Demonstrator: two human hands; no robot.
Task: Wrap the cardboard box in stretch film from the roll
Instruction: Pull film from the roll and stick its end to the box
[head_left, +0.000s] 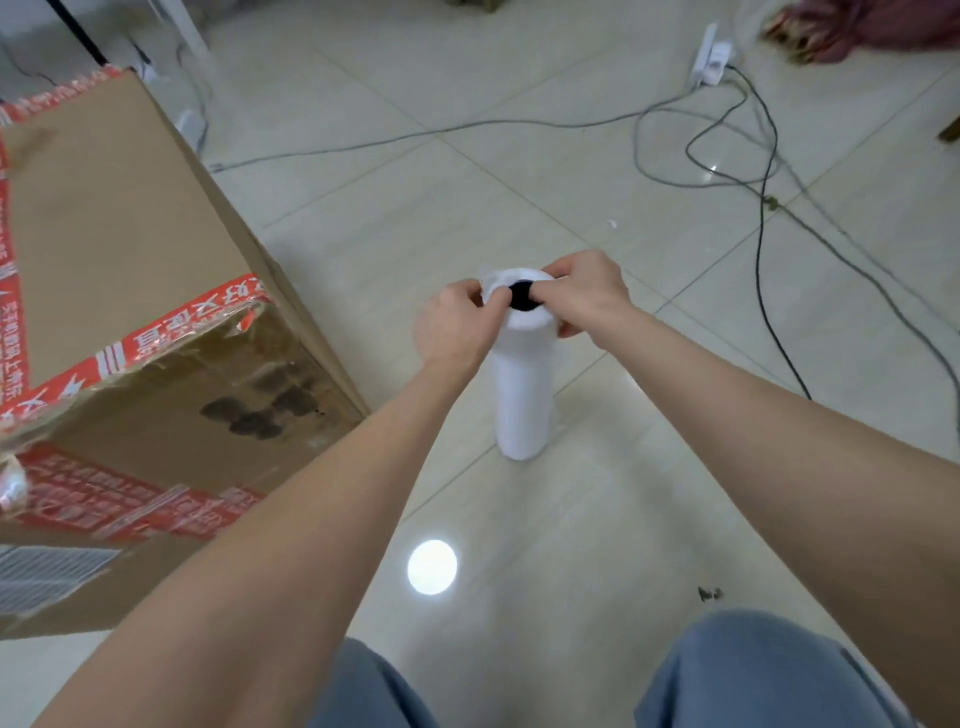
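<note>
The roll of stretch film (522, 374) is being kept upright on the tiled floor (597, 519), at the centre of the scene, just right of the cardboard box (130, 270). Its top rim is being gripped from both sides: the left hand (457, 325) is being pressed against the left edge, with its fingers closed on a loose bit of film at the rim, and the right hand (587, 293) is being closed on the right edge, its fingertips lying over the dark core opening. The box, banded with red printed tape (156, 338), is being left untouched at the left. Cables (748, 156) are being trailed across the far floor to a power strip (712, 57).
</note>
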